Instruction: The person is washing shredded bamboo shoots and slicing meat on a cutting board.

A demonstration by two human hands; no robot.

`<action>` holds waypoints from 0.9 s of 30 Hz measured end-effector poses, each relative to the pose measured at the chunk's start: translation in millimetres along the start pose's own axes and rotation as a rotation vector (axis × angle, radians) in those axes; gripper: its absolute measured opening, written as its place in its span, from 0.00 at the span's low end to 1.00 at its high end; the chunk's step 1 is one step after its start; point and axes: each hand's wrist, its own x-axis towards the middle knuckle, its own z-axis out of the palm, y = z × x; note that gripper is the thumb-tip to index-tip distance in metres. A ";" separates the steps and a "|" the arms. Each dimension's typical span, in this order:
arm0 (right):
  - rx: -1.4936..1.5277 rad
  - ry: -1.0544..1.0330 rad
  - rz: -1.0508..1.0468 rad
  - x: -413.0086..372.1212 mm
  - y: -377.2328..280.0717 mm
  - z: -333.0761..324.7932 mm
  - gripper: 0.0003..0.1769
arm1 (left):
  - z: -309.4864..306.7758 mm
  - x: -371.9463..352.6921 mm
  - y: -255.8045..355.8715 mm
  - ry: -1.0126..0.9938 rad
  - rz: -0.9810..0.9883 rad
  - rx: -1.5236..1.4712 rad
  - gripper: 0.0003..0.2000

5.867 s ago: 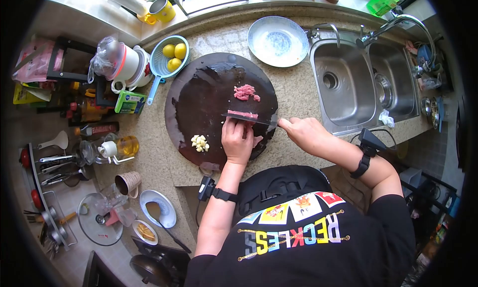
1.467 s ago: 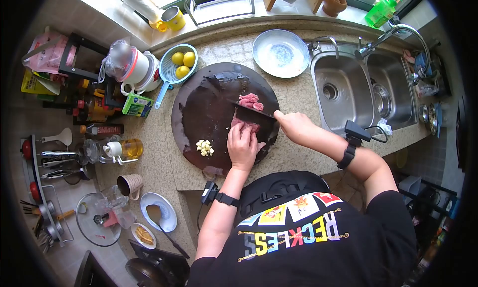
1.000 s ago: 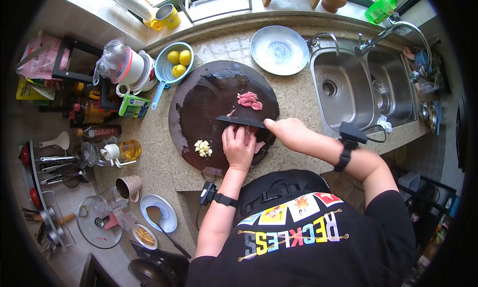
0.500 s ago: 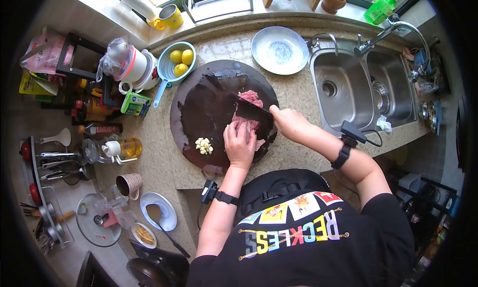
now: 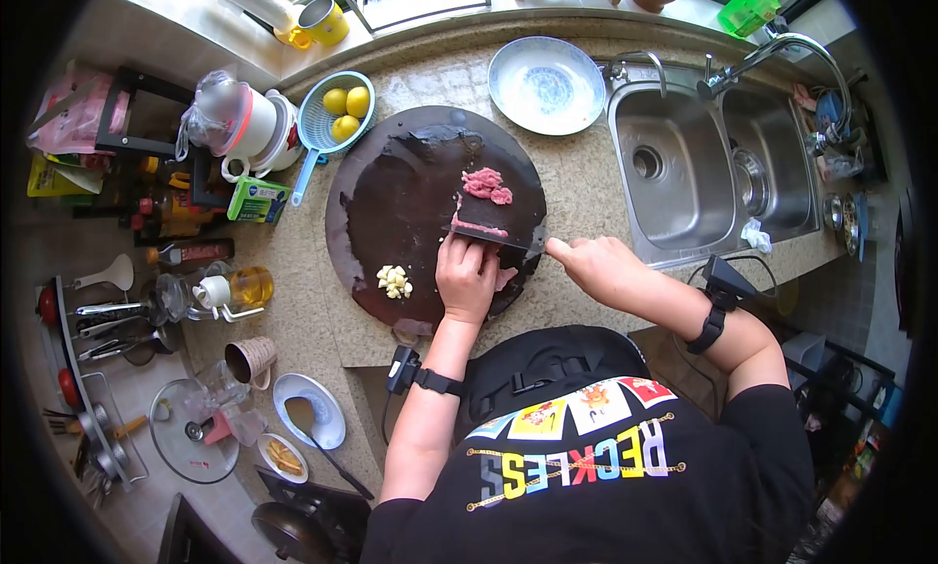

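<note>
On the round dark cutting board [image 5: 391, 212], my left hand [image 5: 467, 279] presses a piece of raw meat [image 5: 506, 277] with its fingers curled together. Most of that piece is hidden beneath the hand. My right hand [image 5: 592, 266] is closed around the handle of a kitchen knife [image 5: 484, 236]. Its dark blade lies right in front of my left fingertips, with a thin pink strip of meat along its far side. Farther up the board is a small heap of sliced meat [image 5: 486, 186]. Chopped garlic [image 5: 395, 282] sits to the left of my left hand.
A white-blue plate [image 5: 547, 85] stands behind the board, with a double sink [image 5: 674, 173] to its right. A blue colander [image 5: 311, 124] holding yellow fruit [image 5: 345, 127] is at the back left. An oil jug [image 5: 252, 286], a mug [image 5: 252, 361] and a glass lid [image 5: 193, 432] line the left.
The knife and my right hand have come nearer to me, and the blade now lies against the meat by my left fingertips. The view has shifted slightly.
</note>
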 end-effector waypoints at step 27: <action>0.254 -0.145 -0.004 17.8 3.5 6.2 0.11 | 7.4 3.5 3.9 0.031 -0.100 0.043 0.13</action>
